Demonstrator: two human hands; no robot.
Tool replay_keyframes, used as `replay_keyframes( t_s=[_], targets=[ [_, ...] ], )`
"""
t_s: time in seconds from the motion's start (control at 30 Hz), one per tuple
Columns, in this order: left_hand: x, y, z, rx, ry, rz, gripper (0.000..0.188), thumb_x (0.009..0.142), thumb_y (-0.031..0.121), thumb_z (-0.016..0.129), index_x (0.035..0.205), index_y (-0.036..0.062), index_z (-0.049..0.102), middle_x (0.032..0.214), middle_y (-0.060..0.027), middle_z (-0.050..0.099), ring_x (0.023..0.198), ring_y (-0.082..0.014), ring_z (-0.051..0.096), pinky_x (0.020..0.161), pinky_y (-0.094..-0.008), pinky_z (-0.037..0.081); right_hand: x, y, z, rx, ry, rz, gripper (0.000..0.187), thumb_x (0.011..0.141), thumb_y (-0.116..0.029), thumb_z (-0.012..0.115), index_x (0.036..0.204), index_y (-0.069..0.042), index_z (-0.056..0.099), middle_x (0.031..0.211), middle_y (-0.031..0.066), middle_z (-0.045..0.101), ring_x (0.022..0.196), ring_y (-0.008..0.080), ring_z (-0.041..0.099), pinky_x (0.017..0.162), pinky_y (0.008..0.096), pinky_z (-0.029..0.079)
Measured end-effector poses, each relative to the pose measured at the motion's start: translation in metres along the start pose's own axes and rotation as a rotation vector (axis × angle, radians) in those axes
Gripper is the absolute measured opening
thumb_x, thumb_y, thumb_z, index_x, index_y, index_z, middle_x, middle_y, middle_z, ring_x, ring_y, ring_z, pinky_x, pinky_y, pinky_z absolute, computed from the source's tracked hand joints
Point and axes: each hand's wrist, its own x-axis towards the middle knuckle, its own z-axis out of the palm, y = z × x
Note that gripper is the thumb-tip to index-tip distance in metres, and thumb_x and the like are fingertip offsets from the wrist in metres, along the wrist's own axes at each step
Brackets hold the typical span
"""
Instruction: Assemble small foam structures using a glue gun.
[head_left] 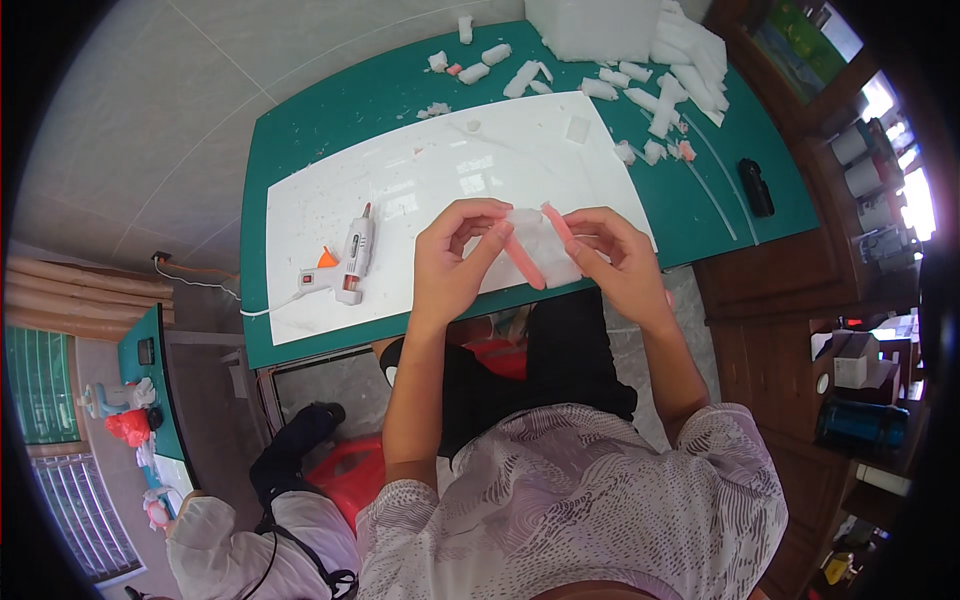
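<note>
Near the front edge of the white board, my left hand pinches a pink strip that slants down toward my lap. My right hand has thumb and fingers closed on a second, shorter pink strip. Between the two strips spans a thin, whitish, translucent sheet; whether it is joined to both strips I cannot tell. A white glue gun with an orange part lies on the board to the left of my hands, its cord running off the left side.
A white board covers much of the green table. Several white foam rolls lie at the back, beside a large white block. Thin clear sticks and a black object lie right. Another person sits lower left.
</note>
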Motion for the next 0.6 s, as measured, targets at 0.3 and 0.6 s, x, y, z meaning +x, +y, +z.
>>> replay_keyframes(
  t_s=[0.3,0.6],
  targets=[
    [0.0004,0.0025,0.0032,0.017,0.020,0.011,0.016,0.088,-0.005,0.062,0.104,-0.0030,0.062,0.120,-0.0136,0.060,0.101,-0.0161,0.062,0.088,-0.0286,0.051,0.0006,-0.0013,0.0020,-0.055,0.013,-0.033,0.026,0.088,-0.006,0.064,0.114,0.000,0.062,0.110,0.0087,0.066,0.101,0.0166,0.064,0.094,0.0308,0.049],
    [0.0000,0.0001,0.0017,0.055,-0.025,0.035,0.017,0.086,-0.006,0.063,0.102,-0.0030,0.063,0.123,-0.0128,0.056,0.099,-0.0159,0.063,0.087,-0.0280,0.052,0.0017,-0.0006,0.0033,-0.151,0.028,-0.093,0.027,0.087,-0.007,0.065,0.113,0.000,0.063,0.107,0.0105,0.068,0.098,0.0179,0.066,0.094,0.0316,0.049]
  ],
)
